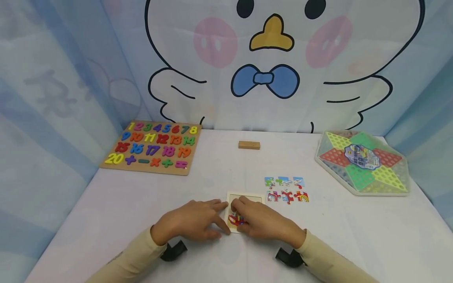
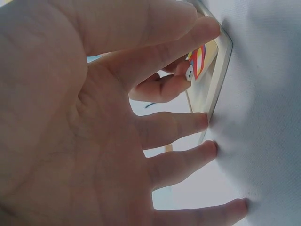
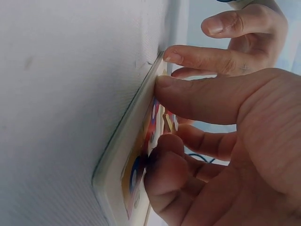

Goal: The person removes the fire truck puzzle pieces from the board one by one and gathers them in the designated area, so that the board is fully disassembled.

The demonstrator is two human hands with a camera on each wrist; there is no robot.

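A small jigsaw tray (image 1: 247, 193) with a pale wooden border lies on the table before the person, colourful picture pieces (image 1: 233, 220) in its near part. The left hand (image 1: 192, 221) has its fingers spread, with fingertips right at the tray's left edge. Over the tray, the right hand (image 1: 263, 220) curls its fingers and pinches a small puzzle piece (image 2: 189, 73), mostly hidden by the fingers in the head view. In the right wrist view the thumb (image 3: 188, 96) rests at the tray's near side. Several loose jigsaw pieces (image 1: 287, 196) lie in two rows right of the tray.
A number board (image 1: 141, 160) with coloured digits lies at the back left. Behind the tray sits a small wooden block (image 1: 249, 145). A hexagonal box (image 1: 361, 161) with coloured triangles is at the back right. A printed curtain (image 1: 262, 110) hangs behind the table.
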